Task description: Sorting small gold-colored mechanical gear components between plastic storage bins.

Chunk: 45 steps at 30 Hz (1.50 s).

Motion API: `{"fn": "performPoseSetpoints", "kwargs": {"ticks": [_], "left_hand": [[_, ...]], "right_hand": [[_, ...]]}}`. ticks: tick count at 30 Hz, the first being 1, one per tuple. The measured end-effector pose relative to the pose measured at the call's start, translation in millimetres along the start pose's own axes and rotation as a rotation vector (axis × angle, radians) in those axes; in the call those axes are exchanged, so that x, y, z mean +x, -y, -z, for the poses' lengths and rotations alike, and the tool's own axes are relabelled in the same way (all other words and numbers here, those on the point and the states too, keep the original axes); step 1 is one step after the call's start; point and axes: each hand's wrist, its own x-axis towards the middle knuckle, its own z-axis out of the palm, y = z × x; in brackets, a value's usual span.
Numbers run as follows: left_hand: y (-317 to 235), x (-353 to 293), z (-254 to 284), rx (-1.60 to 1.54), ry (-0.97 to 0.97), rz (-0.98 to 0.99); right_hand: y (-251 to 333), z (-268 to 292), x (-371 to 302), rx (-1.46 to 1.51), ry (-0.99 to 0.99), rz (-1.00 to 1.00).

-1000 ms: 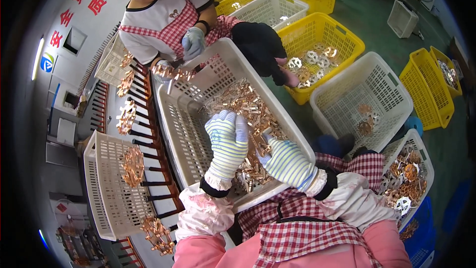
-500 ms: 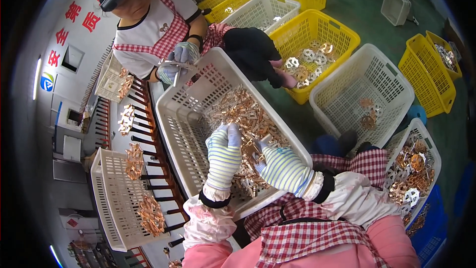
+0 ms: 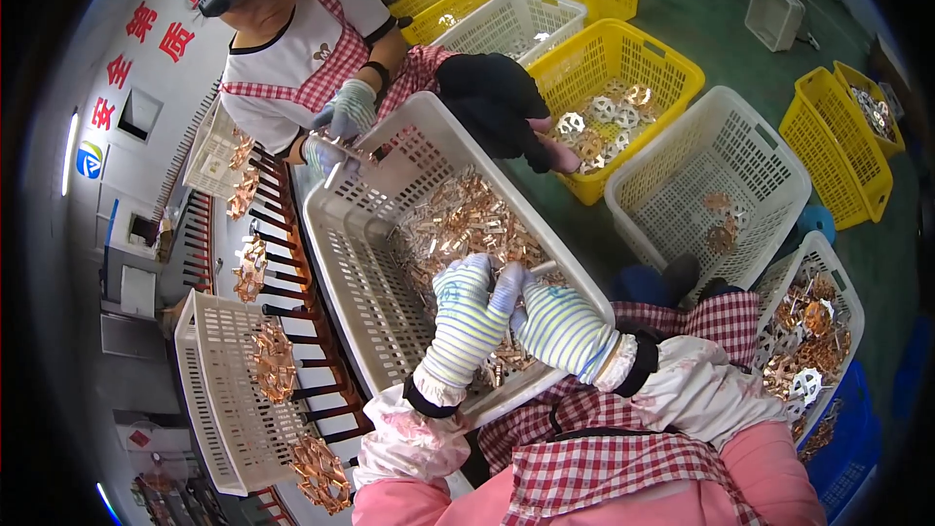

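Both my hands wear striped knit gloves and meet over a white plastic basket (image 3: 348, 282) heaped with small copper-coloured and silvery metal pieces (image 3: 472, 219). My left hand (image 3: 469, 310) has its fingers curled and its thumb raised against the right hand; whatever it grips is hidden. Close beside it, my right hand (image 3: 567, 331) is closed, with a slim silvery metal piece (image 3: 545, 267) showing at its fingertips. Across the basket's far end, a co-worker's gloved hands (image 3: 341, 127) hold a small metal part over the rim.
Left of the basket runs a rack with dark prongs (image 3: 310, 338), carrying copper-coloured clusters (image 3: 274, 360). Beyond it is another white basket (image 3: 209, 390). On the right stand a yellow basket (image 3: 682, 88) with flat metal discs, a white basket (image 3: 779, 195) and a fuller one (image 3: 845, 282).
My left hand has shifted right and slightly down to meet the right hand, which barely moved. Copper clusters on the rack sit in different places. The co-worker's hands have changed position.
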Motion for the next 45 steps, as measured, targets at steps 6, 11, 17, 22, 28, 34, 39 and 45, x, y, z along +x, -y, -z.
{"fn": "performPoseSetpoints", "kwargs": {"ticks": [6,11,17,22,28,34,39,45], "left_hand": [[21,7,21,0.332,-0.299,-0.442],[48,14,36,0.230,-0.469,-0.090],[46,1,17,-0.083,-0.169,0.066],[25,5,4,0.328,-0.192,-0.232],[27,11,-2,0.213,-0.293,-0.078],[15,10,13,0.324,-0.380,-0.290],[23,15,14,0.078,-0.379,-0.049],[28,16,17,0.085,-0.549,-0.204]], "right_hand": [[6,20,3,0.833,0.421,-0.404],[-8,8,7,1.032,0.067,-0.389],[13,17,1,1.046,-0.104,-0.255],[1,0,1,0.582,-0.156,-0.056],[21,4,-7,-0.042,-0.254,0.089],[12,17,4,1.241,-0.032,-0.312],[17,-9,-3,0.703,-0.274,0.121],[21,4,-5,1.411,-0.160,-0.258]]}}
